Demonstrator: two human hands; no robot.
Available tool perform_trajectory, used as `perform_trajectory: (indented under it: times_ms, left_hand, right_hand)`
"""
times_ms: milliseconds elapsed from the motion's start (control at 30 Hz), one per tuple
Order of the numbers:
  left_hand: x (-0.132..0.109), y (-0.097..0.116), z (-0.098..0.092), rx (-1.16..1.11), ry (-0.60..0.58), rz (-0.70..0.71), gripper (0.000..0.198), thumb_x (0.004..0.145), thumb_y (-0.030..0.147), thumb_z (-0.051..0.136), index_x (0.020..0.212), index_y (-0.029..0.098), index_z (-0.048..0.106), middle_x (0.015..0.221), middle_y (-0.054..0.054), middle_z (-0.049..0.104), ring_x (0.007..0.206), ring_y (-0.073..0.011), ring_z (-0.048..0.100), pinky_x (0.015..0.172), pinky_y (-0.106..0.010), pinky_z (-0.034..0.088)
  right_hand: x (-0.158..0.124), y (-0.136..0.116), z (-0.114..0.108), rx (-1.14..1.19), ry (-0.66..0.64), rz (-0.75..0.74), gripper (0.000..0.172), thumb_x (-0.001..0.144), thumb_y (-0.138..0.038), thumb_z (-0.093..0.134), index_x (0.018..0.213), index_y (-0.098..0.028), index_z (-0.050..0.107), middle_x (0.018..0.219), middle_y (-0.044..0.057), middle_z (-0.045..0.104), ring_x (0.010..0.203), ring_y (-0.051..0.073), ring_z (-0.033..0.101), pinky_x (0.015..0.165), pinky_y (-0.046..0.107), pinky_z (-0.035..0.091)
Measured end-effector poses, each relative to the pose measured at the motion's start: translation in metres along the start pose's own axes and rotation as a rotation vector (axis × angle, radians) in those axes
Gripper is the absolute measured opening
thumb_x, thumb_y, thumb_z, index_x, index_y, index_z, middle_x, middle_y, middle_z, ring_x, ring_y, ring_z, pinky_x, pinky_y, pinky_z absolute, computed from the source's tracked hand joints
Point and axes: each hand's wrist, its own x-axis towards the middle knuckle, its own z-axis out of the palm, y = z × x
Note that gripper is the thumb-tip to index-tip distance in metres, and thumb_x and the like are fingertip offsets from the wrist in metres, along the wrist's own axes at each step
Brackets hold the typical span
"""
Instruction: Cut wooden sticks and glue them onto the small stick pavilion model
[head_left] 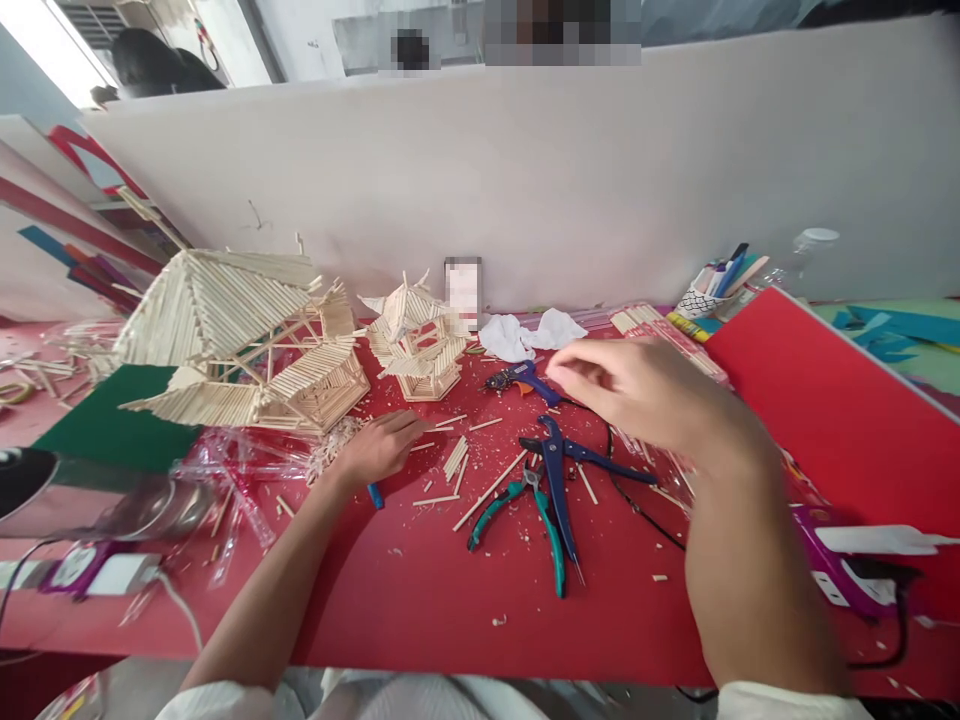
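My left hand rests palm down on the red table, fingers flat beside loose wooden sticks and a small blue object. My right hand hovers above the table, blurred, its fingers curled towards a blue glue gun. Nothing shows in that hand. Blue-handled cutters and green-handled pliers lie between my hands. A small stick pavilion and a large stick house stand behind my left hand.
A white partition closes the back. White tissue, a cup of pens, a red board and a plastic bottle sit at right. Crumpled clear wrap and a green sheet lie at left.
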Motion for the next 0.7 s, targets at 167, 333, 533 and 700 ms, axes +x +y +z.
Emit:
perform_trajectory:
  times_ms: [167, 333, 533, 700]
  left_hand:
    - [0.0, 0.003, -0.004, -0.015, 0.064, -0.076, 0.026, 0.098, 0.018, 0.04, 0.11, 0.018, 0.063, 0.093, -0.009, 0.069, 0.082, -0.0213, 0.067, 0.073, -0.031, 0.05]
    - [0.001, 0.003, -0.005, -0.029, 0.074, -0.152, 0.021, 0.1, 0.029, 0.04, 0.098, 0.019, 0.059, 0.078, -0.007, 0.068, 0.073, -0.0218, 0.065, 0.065, -0.03, 0.043]
    - [0.005, 0.019, -0.006, -0.483, 0.059, -0.319, 0.022, 0.1, 0.035, 0.042, 0.112, 0.021, 0.054, 0.08, -0.003, 0.071, 0.067, -0.0188, 0.064, 0.066, -0.029, 0.043]
    - [0.008, 0.036, -0.006, -0.997, 0.094, -0.388, 0.024, 0.1, 0.046, 0.044, 0.103, 0.022, 0.047, 0.084, -0.005, 0.075, 0.079, -0.0198, 0.067, 0.079, -0.032, 0.048]
  right_hand:
    - [0.051, 0.042, 0.054, -0.23, -0.468, 0.209, 0.024, 0.097, -0.034, 0.055, 0.113, -0.019, 0.066, 0.11, 0.012, 0.073, 0.097, 0.028, 0.07, 0.073, 0.032, 0.046]
    - [0.054, 0.052, 0.07, -0.276, -0.562, 0.243, 0.033, 0.096, -0.042, 0.056, 0.114, -0.018, 0.068, 0.11, 0.016, 0.073, 0.102, 0.032, 0.069, 0.077, 0.036, 0.048]
    - [0.046, 0.022, 0.059, -0.3, -0.674, 0.317, 0.059, 0.081, -0.067, 0.066, 0.106, -0.014, 0.074, 0.109, 0.022, 0.073, 0.103, 0.039, 0.07, 0.082, 0.042, 0.05]
    - [0.047, 0.002, 0.073, -0.372, -0.736, 0.348, 0.072, 0.073, -0.071, 0.072, 0.115, -0.013, 0.074, 0.119, 0.023, 0.071, 0.113, 0.039, 0.067, 0.09, 0.043, 0.051]
